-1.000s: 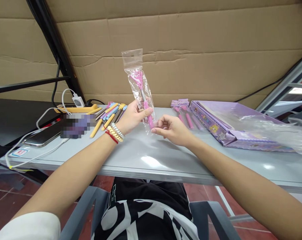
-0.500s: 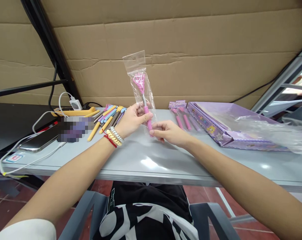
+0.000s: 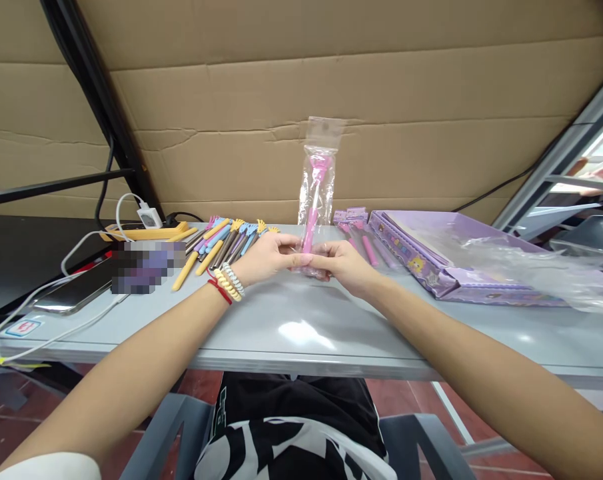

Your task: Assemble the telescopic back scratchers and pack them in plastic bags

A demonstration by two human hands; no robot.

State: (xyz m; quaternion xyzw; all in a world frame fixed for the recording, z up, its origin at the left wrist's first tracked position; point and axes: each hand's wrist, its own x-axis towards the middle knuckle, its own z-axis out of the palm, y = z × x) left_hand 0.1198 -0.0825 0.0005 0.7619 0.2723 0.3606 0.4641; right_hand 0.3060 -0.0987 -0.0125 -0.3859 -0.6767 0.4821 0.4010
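Note:
A pink back scratcher (image 3: 312,227) with a slim shaft stands nearly upright inside a clear plastic bag (image 3: 325,135), a little above the table. My left hand (image 3: 271,255) is closed on its lower end from the left, thumb across the front. From the right, my right hand (image 3: 348,264) pinches the same bottom end, so the two thumbs nearly meet. Behind my left wrist lies a bunch of loose back scratchers (image 3: 221,241) in yellow, blue, purple and pink. Several bagged pink back scratchers (image 3: 368,249) with purple header cards lie just past my right hand.
On the right, a purple box (image 3: 431,277) holds loose clear bags (image 3: 541,267). To the left are a phone (image 3: 76,290), white cables (image 3: 88,317) and a yellow power strip (image 3: 141,232). A cardboard wall (image 3: 381,87) closes off the back of the table (image 3: 301,320).
The bagged back scratcher has shifted right and slightly down, turning from a leftward tilt to nearly upright. My left hand has slid to its bottom end, beside my right.

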